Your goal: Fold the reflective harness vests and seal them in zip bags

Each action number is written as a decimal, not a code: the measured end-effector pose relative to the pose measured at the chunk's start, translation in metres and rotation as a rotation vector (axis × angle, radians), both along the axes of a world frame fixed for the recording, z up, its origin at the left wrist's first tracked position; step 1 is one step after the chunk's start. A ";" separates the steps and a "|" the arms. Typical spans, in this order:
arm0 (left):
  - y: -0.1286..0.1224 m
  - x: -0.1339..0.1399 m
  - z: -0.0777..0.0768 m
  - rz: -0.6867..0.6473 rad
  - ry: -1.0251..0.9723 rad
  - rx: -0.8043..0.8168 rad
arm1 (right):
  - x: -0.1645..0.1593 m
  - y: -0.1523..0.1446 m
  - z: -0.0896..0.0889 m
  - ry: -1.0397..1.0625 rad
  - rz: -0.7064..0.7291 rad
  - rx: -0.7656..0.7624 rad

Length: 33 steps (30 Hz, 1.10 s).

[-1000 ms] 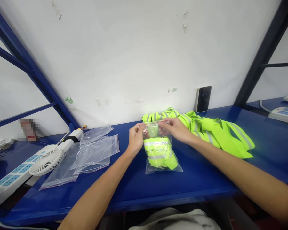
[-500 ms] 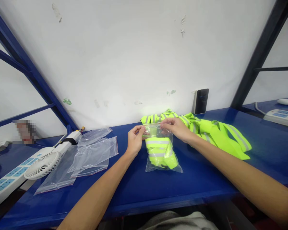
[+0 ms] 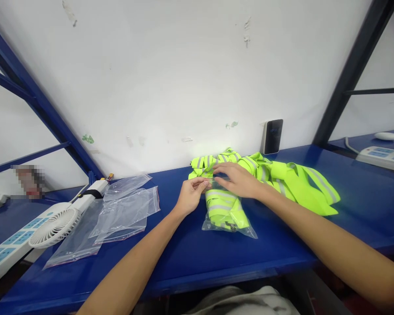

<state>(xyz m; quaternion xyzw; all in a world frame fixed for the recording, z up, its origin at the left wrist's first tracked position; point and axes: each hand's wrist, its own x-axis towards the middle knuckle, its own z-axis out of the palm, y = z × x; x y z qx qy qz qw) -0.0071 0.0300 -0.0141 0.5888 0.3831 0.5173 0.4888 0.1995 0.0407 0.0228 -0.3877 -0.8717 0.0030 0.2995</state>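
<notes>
A clear zip bag [image 3: 248,231] with a folded neon-yellow reflective strap [image 3: 222,204] inside lies on the blue table [image 3: 180,258] in front of me. At its top left corner, my left hand [image 3: 191,195] pinches the plastic between thumb and fingers. My right hand [image 3: 239,180] is over the bag's mouth, thumb and fingers apart and stretched to the left; it partly covers the zip edge. Behind both hands spreads a loose heap of neon-yellow reflective straps [image 3: 290,179] with silver stripes.
Several flat zip bags [image 3: 124,214] lie left of my left arm. Beside them are a white handheld fan [image 3: 55,227] and a white power strip [image 3: 15,243]. A black-screened device [image 3: 272,136] leans at the wall. Another power strip [image 3: 385,158] is at far right.
My right hand has let go of the bag's top right corner and opened, shifting slightly left. My left hand keeps its pinch, and the bag's lower end has swung a little right.
</notes>
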 end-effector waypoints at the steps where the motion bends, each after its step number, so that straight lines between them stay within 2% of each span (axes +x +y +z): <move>1: 0.000 0.000 0.000 -0.014 0.012 -0.003 | -0.001 -0.001 0.000 -0.009 0.002 -0.047; 4: 0.000 0.000 -0.002 -0.002 0.069 0.067 | -0.004 -0.002 0.000 0.026 -0.009 -0.169; 6: 0.001 0.000 -0.004 0.033 0.123 0.147 | -0.005 -0.003 0.000 0.070 -0.008 -0.198; 9: -0.001 -0.002 -0.004 0.068 0.198 0.248 | -0.007 -0.004 0.001 0.106 0.040 -0.188; 15: -0.006 -0.006 0.002 0.130 0.133 0.348 | -0.011 -0.008 -0.002 0.211 0.122 -0.104; 20: -0.002 -0.008 0.000 0.152 0.242 0.327 | -0.012 -0.006 -0.010 0.178 0.126 -0.093; 24: 0.000 -0.007 -0.001 0.133 0.250 0.306 | -0.012 -0.003 -0.014 0.160 0.127 -0.116; 28: 0.000 -0.006 -0.002 0.159 0.292 0.306 | -0.011 -0.001 -0.012 0.186 0.100 -0.196; 33: -0.001 -0.007 -0.001 0.150 0.303 0.318 | -0.008 -0.001 -0.004 0.267 0.140 -0.279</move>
